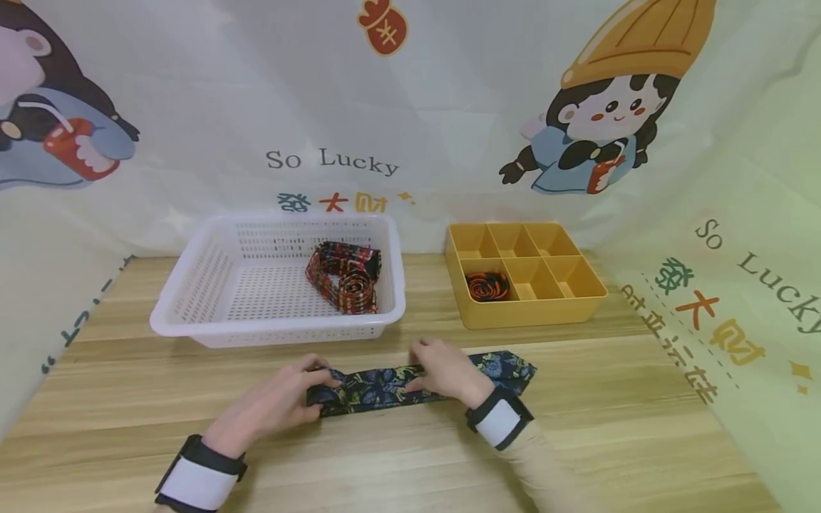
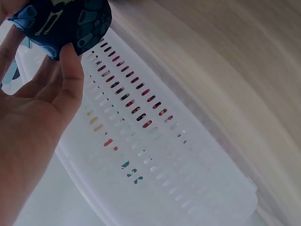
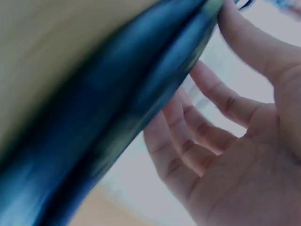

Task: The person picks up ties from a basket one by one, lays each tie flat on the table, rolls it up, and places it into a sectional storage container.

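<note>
A dark blue necktie (image 1: 375,388) with a floral pattern stretches sideways across the wooden table, its pointed end to the right. My left hand (image 1: 276,402) grips the left end, thumb on the near edge and fingers on the far one. In the left wrist view, that end of the necktie (image 2: 66,26) sits between thumb and fingers. Farther right, my right hand (image 1: 445,374) spans the necktie's middle from above, holding it by its edges. The right wrist view shows the necktie (image 3: 117,99) blurred, with the thumb and fingers (image 3: 162,146) at its edge.
Behind the left hand stands a white perforated basket (image 1: 276,330) holding plaid neckties (image 1: 346,278), one rolled. A yellow six-compartment box (image 1: 532,313) is at the back right; its front left compartment holds a rolled red-and-black necktie (image 1: 487,286). A printed curtain (image 1: 442,128) hangs behind.
</note>
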Available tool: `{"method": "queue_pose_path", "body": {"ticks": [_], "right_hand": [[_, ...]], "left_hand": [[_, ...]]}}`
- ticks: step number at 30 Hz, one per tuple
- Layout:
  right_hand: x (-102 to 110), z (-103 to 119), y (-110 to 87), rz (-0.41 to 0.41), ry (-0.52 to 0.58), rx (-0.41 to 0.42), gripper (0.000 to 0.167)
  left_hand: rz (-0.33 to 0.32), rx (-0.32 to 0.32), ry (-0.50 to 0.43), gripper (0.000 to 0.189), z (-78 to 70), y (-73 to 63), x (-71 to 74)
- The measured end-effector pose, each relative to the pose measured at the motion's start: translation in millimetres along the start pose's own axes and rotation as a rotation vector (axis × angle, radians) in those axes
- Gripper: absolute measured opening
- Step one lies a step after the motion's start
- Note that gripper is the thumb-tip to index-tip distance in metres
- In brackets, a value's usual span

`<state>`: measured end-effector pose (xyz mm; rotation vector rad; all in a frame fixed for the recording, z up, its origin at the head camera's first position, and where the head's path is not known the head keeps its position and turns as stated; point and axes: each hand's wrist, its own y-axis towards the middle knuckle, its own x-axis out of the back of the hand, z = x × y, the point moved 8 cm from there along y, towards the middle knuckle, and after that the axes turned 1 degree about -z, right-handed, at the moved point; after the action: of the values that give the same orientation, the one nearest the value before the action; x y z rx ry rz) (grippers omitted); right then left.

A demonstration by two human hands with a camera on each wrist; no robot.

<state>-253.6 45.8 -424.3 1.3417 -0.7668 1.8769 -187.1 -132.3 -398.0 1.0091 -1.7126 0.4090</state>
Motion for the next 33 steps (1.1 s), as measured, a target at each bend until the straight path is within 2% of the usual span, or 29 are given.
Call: {"method": "queue_pose_path", "body": {"ticks": [5, 10, 14, 18, 22, 25, 29, 30, 33], "right_hand": [[16, -66, -14.3, 0.009, 0.038, -0.168, 0.039], [32, -114, -31.1, 0.041, 0.058, -0.279, 0.044], [35, -137, -44.6, 0.103, 0.065, -0.382, 0.046], [34, -144, -50.4, 0.128, 0.058, -0.449, 0.043], [33, -139, -48.3, 0.134, 0.044, -0.444, 0.043], [30, -137, -45.5, 0.15, 0.04, -0.4, 0.037], [13, -158, -37.2, 0.188, 0.057, -0.311, 0.027], [5, -170, -32.9, 0.175, 0.073, -0.255, 0.028], [-1, -181, -29.8, 0.192, 0.075, -0.228, 0.033]], "left_hand": [[-0.009, 0.028, 0.027, 0.034, -0.9, -0.1, -1.7], [0.003, 0.03, 0.045, 0.033, -5.2, 3.9, -9.0], [0.017, -0.018, 0.085, 0.036, -10.9, 5.7, -13.9], [0.014, -0.032, 0.106, 0.044, -12.8, 4.3, -11.1], [-0.013, -0.026, 0.072, 0.038, -10.3, 3.5, -4.6], [-0.036, -0.04, 0.072, 0.029, -8.8, 4.2, -4.0], [-0.061, -0.023, 0.092, 0.028, -7.3, 4.5, -5.1], [-0.057, -0.013, 0.089, 0.031, -6.6, 4.0, -5.2], [-0.033, 0.006, 0.088, 0.039, -3.3, 1.8, -4.6]]}}
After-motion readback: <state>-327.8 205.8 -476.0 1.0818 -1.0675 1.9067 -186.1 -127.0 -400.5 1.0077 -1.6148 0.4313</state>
